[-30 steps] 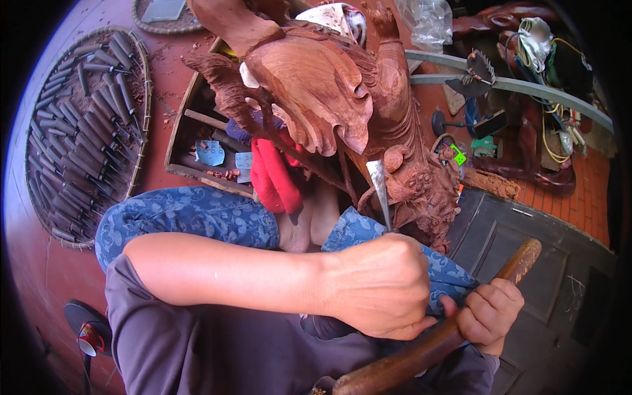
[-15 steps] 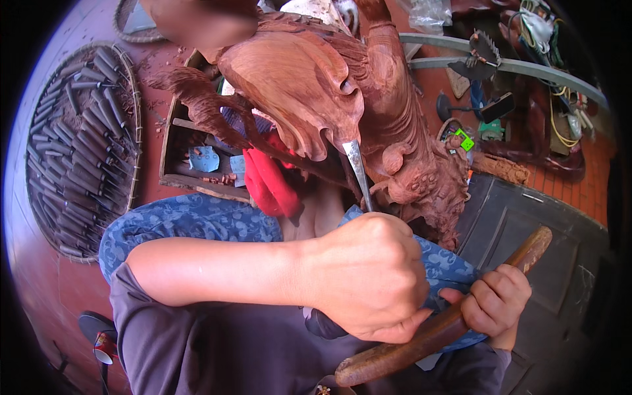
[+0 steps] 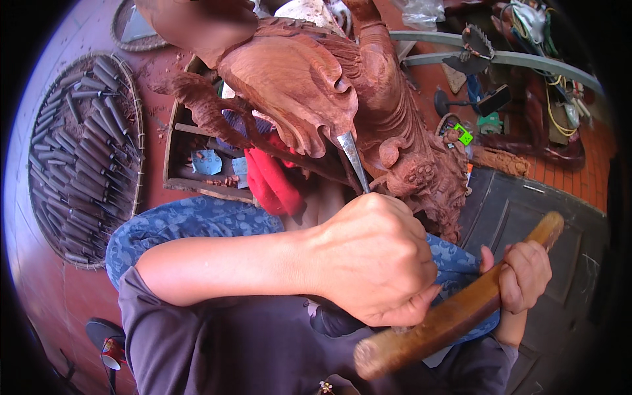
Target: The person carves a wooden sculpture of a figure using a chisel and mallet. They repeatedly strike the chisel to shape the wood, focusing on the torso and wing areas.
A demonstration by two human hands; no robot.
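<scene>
My left hand (image 3: 378, 260) reaches across from the left, closed in a fist round a wood chisel. The steel chisel blade (image 3: 355, 164) points away from me, its wide tip at the lower edge of a wavy lobe on a reddish-brown wood carving (image 3: 289, 79). My fist hides the chisel's handle. On the right, my right hand (image 3: 525, 276) grips a curved wooden club (image 3: 454, 322), slanting from far right to near left. The club's near end lies just below my left fist; whether they touch I cannot tell.
A round basket (image 3: 139, 164) full of dark-handled tools lies at left. Behind my knee stands a wooden box (image 3: 172, 151), with a red cloth (image 3: 266, 181) beside it. At right are a dark panel (image 3: 553, 263), a phone on a stand (image 3: 494, 100) and a curved metal bar (image 3: 533, 62).
The wooden club has moved right and its near end has swung away from my body's middle. My left hand and the chisel have shifted only slightly, with the tip still at the carving.
</scene>
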